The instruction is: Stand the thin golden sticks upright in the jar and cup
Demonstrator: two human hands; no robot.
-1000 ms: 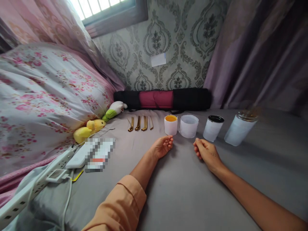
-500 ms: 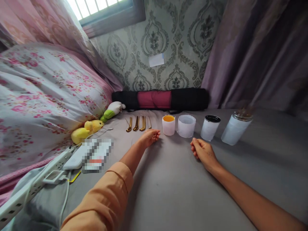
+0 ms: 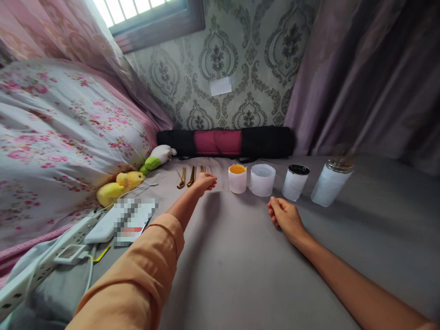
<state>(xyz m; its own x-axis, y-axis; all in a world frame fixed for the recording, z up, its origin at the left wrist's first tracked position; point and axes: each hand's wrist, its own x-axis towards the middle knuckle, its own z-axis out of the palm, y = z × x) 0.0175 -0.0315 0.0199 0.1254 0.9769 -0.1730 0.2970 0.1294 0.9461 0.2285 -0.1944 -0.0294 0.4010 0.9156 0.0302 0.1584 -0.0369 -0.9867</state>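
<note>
My left hand (image 3: pixel 206 182) is raised over the grey sheet, its fingers curled together. It partly covers a row of gold-coloured, bent thin sticks (image 3: pixel 191 177) lying in small groups. Whether the fingers hold anything cannot be seen. A single thin stick (image 3: pixel 211 170) shows just past the knuckles. My right hand (image 3: pixel 286 219) rests closed on the sheet, with nothing visible in it. Before it stand a white-wrapped cup with an orange inside (image 3: pixel 237 182), a wider whitish cup (image 3: pixel 262 183), a white-wrapped can with a black inside (image 3: pixel 295 184) and a white-wrapped jar (image 3: pixel 330 185) with brownish things at its top.
On the left lie a white power strip (image 3: pixel 44 266), a charger (image 3: pixel 71 254), cables and a pixelated flat object (image 3: pixel 135 222). Plush toys, one yellow (image 3: pixel 118 185) and one white-green (image 3: pixel 158 158), lean by a floral cover (image 3: pixel 68 137). A black-and-maroon roll (image 3: pixel 218 142) lies along the wall.
My left hand has risen and moved left and away from me, from beside the orange-lined cup to over the gold sticks. My right hand stays by the cups. The view has shifted slightly.
</note>
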